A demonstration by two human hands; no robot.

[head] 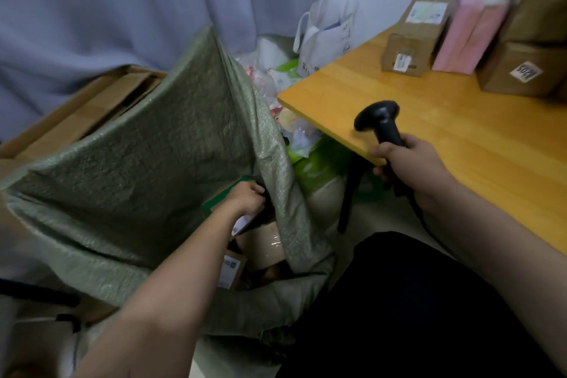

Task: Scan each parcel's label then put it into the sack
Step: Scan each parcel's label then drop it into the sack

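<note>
- Wooden bench (445,132) carries parcels along its far edge.
- Long brown box (414,37) stands nearest the far left corner.
- Pink box (469,34) sits just beside it.
- Stacked brown cartons (527,49) fill the right.

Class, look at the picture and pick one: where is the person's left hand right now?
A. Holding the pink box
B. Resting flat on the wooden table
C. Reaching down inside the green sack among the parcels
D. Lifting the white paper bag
C: the left hand is down inside the open green sack, fingers curled on a parcel, while the right hand grips the scanner.
</note>
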